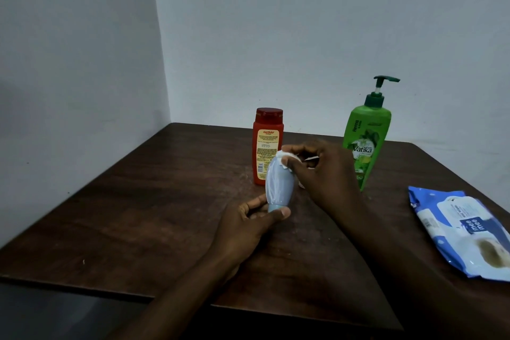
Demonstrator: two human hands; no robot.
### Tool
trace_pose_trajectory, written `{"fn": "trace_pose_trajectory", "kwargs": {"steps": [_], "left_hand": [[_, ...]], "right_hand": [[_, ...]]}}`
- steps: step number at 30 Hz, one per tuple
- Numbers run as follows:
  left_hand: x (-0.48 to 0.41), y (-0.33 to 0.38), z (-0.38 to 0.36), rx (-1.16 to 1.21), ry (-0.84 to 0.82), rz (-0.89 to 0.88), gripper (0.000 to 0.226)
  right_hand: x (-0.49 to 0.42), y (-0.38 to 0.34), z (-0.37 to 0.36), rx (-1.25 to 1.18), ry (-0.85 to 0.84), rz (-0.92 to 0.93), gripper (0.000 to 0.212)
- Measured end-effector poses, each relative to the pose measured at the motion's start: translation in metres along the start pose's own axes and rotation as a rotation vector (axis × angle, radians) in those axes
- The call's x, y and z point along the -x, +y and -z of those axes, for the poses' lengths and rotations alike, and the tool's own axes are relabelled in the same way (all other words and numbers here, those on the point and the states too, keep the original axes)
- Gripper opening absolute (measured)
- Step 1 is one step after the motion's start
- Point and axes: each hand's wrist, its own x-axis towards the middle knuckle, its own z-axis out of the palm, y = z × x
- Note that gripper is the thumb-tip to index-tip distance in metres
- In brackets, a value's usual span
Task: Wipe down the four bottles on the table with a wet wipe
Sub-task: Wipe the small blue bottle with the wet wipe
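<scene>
Table (138, 215): dark brown wood, set into a corner of two pale walls. All positions are given relative to the pale blue bottle (278, 185).

Left hand (248, 218): just nearer than the blue bottle and slightly to its left. Thumb and fingers are curled round the bottle's narrow lower end, gripping it. The forearm enters from the near edge.

Blue bottle: over the middle of the table, leaning with its narrow end toward the person and its wider end up and away. It cannot be told whether the lower end touches the tabletop.

Pack of wet wipes (463, 232): blue and white, lying flat on the table well to the right of the blue bottle and a little nearer, close to the table's right edge. The print reads "mee mee".

Right hand (323, 171): just right of the blue bottle's upper end. Its fingers are curled and pinch a white wipe (284, 156), pressing it against the top of the bottle. A bit of wipe also shows under the palm.

Red bottle (267, 141): upright on the table just behind the blue bottle and partly hidden by it. It has a red cap and a yellow label facing the person.

Green pump bottle (364, 143): upright, behind and to the right of the blue bottle, partly hidden by the right hand. It has a dark green pump head and its label reads "Vatika".
</scene>
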Motion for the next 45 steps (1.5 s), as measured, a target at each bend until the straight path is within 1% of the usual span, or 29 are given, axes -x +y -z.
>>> {"fn": "trace_pose_trajectory", "kwargs": {"steps": [3,7,8,11,12,13,14,16,18,21,24,29,32,36,42,45], "left_hand": [[0.001,0.0,0.0,-0.005,0.007,0.002,0.07],[0.002,0.001,0.001,-0.044,-0.014,-0.006,0.068],[0.002,0.001,0.001,-0.047,-0.016,-0.008,0.07],[0.003,0.002,0.001,-0.049,0.009,-0.005,0.087],[0.003,0.002,0.001,-0.057,0.017,-0.008,0.09],[0.003,0.002,0.001,-0.064,0.023,-0.008,0.088],[0.002,0.001,0.001,-0.069,0.027,-0.005,0.081],[0.001,-0.001,0.002,-0.079,0.035,-0.011,0.056],[0.001,-0.002,0.003,-0.103,0.043,-0.033,0.039],[0.002,-0.002,0.002,-0.118,0.027,-0.062,0.034],[0.003,-0.001,0.001,-0.137,0.025,-0.077,0.033],[0.003,0.0,0.001,-0.118,0.043,-0.064,0.042],[0.003,0.002,0.0,-0.118,0.048,-0.037,0.053],[0.003,0.003,-0.001,-0.099,0.045,-0.027,0.057],[0.002,0.002,-0.001,-0.088,0.042,-0.041,0.045],[0.002,0.001,-0.001,-0.1,0.05,-0.05,0.045]], "right_hand": [[-0.002,-0.001,0.0,0.0,0.009,0.005,0.018],[0.011,-0.001,-0.002,0.094,0.014,0.12,0.02],[0.017,-0.001,-0.002,0.115,-0.004,0.156,0.021],[0.036,-0.001,-0.004,0.158,-0.081,0.243,0.028],[0.041,0.0,-0.004,0.164,-0.101,0.261,0.029],[0.045,0.0,-0.003,0.167,-0.114,0.278,0.031],[0.049,0.001,-0.002,0.165,-0.127,0.289,0.032],[0.056,0.001,0.001,0.149,-0.16,0.297,0.033],[0.063,0.001,0.003,0.131,-0.195,0.305,0.032],[0.066,0.002,0.01,0.097,-0.241,0.304,0.032],[0.06,0.003,0.016,0.084,-0.279,0.295,0.029],[0.049,-0.001,0.011,0.078,-0.233,0.254,0.026],[0.042,-0.002,0.008,0.104,-0.185,0.216,0.024],[0.033,-0.003,0.006,0.126,-0.128,0.199,0.024],[0.022,0.002,0.003,0.116,-0.044,0.149,0.018],[0.013,0.005,0.004,0.117,-0.01,0.103,0.016]]}}
